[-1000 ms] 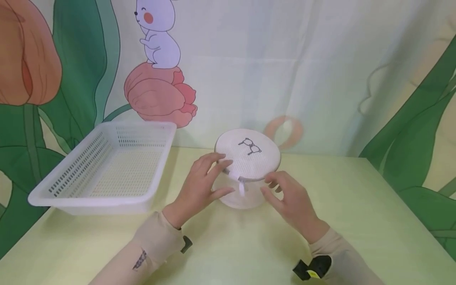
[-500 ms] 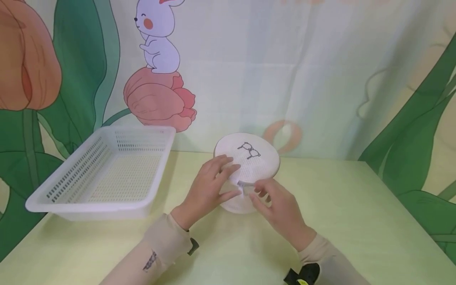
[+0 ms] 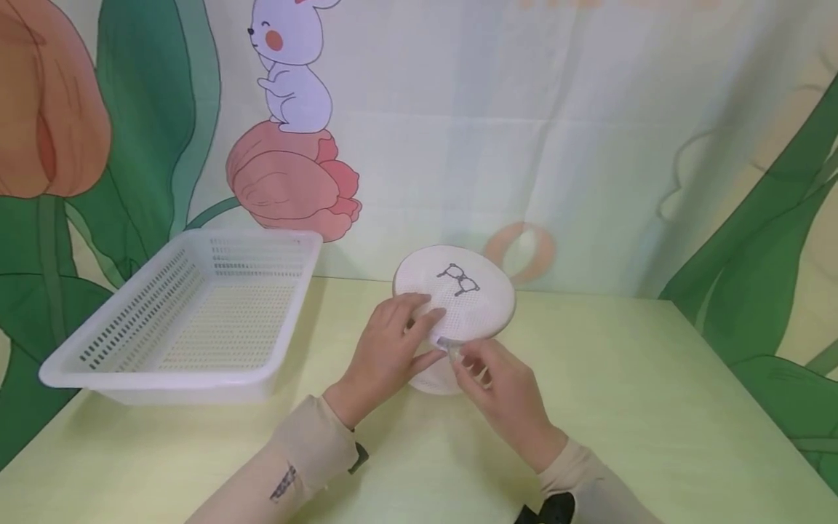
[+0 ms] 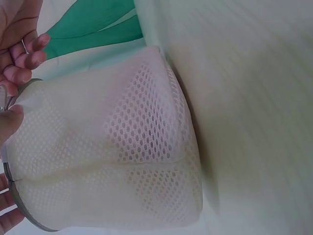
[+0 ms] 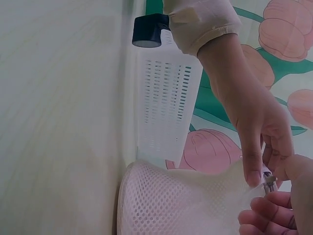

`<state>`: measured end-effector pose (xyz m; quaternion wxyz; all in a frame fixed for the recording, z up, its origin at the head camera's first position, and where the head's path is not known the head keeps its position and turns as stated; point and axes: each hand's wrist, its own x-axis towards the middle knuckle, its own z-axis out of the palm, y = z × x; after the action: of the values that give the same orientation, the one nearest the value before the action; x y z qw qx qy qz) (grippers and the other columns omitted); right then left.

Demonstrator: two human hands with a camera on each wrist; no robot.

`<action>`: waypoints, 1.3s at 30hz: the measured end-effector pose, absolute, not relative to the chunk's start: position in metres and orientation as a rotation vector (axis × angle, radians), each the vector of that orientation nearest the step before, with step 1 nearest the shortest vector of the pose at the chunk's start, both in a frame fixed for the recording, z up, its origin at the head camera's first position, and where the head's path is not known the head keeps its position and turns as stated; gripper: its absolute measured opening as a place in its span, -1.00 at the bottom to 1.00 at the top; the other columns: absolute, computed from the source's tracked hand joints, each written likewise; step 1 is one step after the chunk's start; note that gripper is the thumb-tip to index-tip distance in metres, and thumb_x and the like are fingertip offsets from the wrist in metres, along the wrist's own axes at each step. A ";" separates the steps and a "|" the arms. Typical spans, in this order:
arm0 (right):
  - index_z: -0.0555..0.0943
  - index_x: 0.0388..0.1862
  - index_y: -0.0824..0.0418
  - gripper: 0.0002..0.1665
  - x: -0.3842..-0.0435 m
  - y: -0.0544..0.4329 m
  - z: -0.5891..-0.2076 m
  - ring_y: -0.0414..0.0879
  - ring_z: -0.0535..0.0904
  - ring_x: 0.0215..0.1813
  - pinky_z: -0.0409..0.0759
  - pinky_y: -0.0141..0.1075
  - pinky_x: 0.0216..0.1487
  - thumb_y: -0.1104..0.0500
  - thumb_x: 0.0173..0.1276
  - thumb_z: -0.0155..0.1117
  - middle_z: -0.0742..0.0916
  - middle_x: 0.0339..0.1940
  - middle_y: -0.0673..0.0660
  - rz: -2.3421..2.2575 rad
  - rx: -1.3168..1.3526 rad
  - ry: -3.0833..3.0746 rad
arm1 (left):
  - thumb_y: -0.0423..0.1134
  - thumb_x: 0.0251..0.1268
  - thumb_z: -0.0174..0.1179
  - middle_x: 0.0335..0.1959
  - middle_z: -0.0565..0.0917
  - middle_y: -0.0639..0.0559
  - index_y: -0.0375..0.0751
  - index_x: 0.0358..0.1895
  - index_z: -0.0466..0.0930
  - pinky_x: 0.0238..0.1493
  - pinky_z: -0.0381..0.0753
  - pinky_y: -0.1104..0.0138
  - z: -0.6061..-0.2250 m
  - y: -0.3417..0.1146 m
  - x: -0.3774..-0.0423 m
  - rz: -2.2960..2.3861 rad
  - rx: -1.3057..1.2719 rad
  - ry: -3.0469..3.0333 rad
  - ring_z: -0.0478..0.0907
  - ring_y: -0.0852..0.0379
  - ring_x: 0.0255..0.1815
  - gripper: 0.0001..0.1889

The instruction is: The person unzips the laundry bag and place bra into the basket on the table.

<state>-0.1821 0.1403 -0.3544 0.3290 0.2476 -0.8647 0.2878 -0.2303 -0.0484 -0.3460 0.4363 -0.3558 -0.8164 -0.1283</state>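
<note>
A round white mesh laundry bag (image 3: 474, 309) stands upright on the table, with a glasses drawing on its lid and a dark-edged zipper seam round the rim. My left hand (image 3: 386, 349) grips the rim at the front left, fingers on the lid and thumb on the side below. At the front of the rim my right hand (image 3: 504, 393) pinches the small zipper pull (image 5: 269, 182), which its fingers partly cover. The left wrist view shows the bag's honeycomb side (image 4: 146, 132) bulging a little. What is inside cannot be made out.
To the left on the pale green table (image 3: 655, 407) stands a white plastic basket (image 3: 203, 380) with slotted walls. Behind the table hangs a printed curtain (image 3: 445, 145) with tulips and a rabbit.
My right hand has moved left along the rim to the zipper pull and now pinches it. The left hand has shifted slightly right and down, onto the rim near the pull.
</note>
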 end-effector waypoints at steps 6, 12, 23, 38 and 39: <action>0.57 -0.28 0.19 -0.82 -0.181 0.136 -0.359 -0.22 0.57 -0.45 0.55 -0.52 -0.47 0.19 0.18 0.39 0.65 -0.45 0.00 0.732 0.617 -2.239 | 0.01 -0.04 0.46 0.03 0.56 -0.15 -0.16 0.03 0.56 0.13 0.53 0.12 -0.349 -0.045 -0.228 -0.283 -0.857 -1.999 0.50 -0.07 0.08 -0.45; 0.57 -0.35 0.18 -0.87 -0.181 0.134 -0.361 -0.25 0.54 -0.50 0.51 -0.57 -0.50 0.24 0.17 0.37 0.64 -0.51 -0.03 0.668 0.618 -2.192 | 0.01 0.00 0.44 -0.03 0.56 -0.12 -0.13 -0.01 0.59 0.07 0.55 0.16 -0.352 -0.042 -0.227 -0.251 -0.858 -1.964 0.51 -0.05 0.02 -0.51; 0.56 -0.34 0.19 -0.86 -0.183 0.135 -0.363 -0.24 0.55 -0.49 0.51 -0.57 -0.51 0.31 0.16 0.35 0.63 -0.51 -0.03 0.612 0.644 -2.164 | -0.21 0.09 0.39 0.10 0.58 -0.13 -0.03 0.00 0.62 0.27 0.53 0.18 -0.354 -0.041 -0.227 -0.364 -1.032 -1.929 0.47 -0.09 0.29 -0.65; 0.58 -0.35 0.23 -0.88 -0.179 0.131 -0.362 -0.26 0.54 -0.48 0.52 -0.58 -0.49 0.35 0.17 0.35 0.64 -0.50 0.02 0.699 0.654 -2.172 | -0.22 0.15 0.33 0.07 0.61 -0.11 -0.02 -0.05 0.65 0.33 0.45 0.19 -0.356 -0.043 -0.230 -0.324 -1.039 -1.909 0.51 -0.04 0.21 -0.73; 0.58 -0.35 0.24 -0.88 -0.179 0.131 -0.362 -0.26 0.55 -0.48 0.52 -0.58 -0.48 0.36 0.17 0.35 0.65 -0.50 0.03 0.712 0.656 -2.172 | -0.23 0.16 0.32 0.07 0.61 -0.11 -0.02 -0.05 0.65 0.33 0.45 0.18 -0.356 -0.044 -0.230 -0.326 -1.038 -1.910 0.51 -0.04 0.20 -0.74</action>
<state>-0.1788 0.1306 -0.3618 0.3725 0.2559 -0.8477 0.2779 -0.2303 -0.0436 -0.3557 0.4544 -0.4208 -0.7740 -0.1321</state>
